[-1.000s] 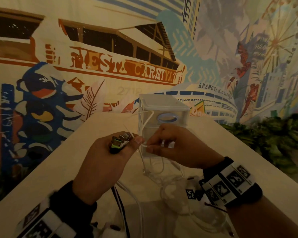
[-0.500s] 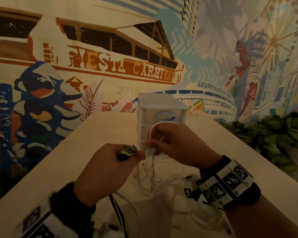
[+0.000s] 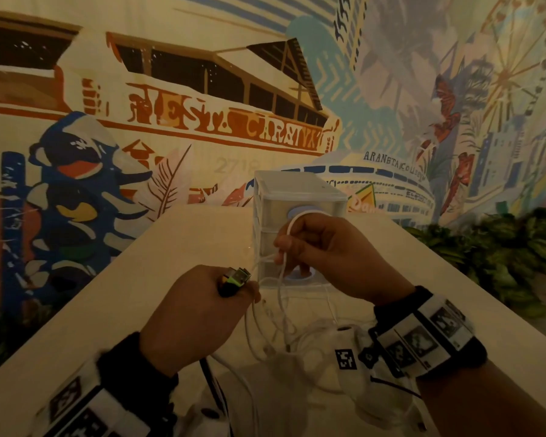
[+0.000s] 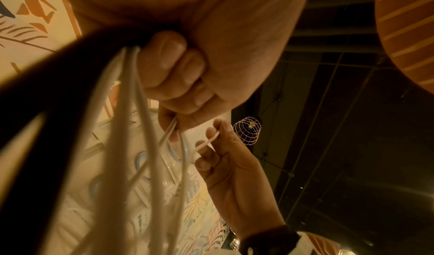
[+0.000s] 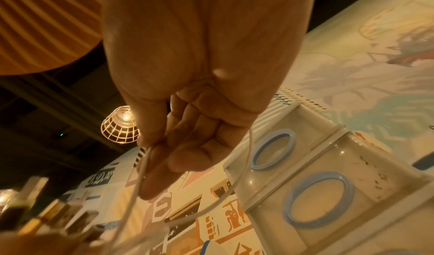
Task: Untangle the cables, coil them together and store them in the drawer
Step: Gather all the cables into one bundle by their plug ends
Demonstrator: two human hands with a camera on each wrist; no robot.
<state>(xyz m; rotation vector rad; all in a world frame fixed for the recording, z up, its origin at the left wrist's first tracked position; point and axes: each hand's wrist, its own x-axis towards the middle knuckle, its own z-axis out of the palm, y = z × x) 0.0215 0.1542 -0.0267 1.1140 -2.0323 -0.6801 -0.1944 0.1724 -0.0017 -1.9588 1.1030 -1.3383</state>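
My left hand (image 3: 202, 310) is a fist gripping a bundle of white and black cables (image 4: 131, 147), with their plug ends (image 3: 235, 279) sticking up out of it. My right hand (image 3: 325, 250) pinches a thin white cable (image 3: 292, 225) that loops over its knuckles and hangs to the table. In the right wrist view that white cable (image 5: 143, 168) sits between thumb and forefinger. Just behind the hands stands the small translucent drawer unit (image 3: 293, 192), its drawers with blue ring handles (image 5: 272, 148) closed.
The cream table (image 3: 158, 279) narrows toward a painted mural wall. Loose white cable loops (image 3: 275, 326) lie on it between my wrists. Green plants (image 3: 498, 257) line the right side. A wire cage lamp (image 5: 119, 124) hangs overhead.
My left hand has sunk lower with the plug bundle. My right hand has lifted the white cable up into a loop in front of the drawer unit.
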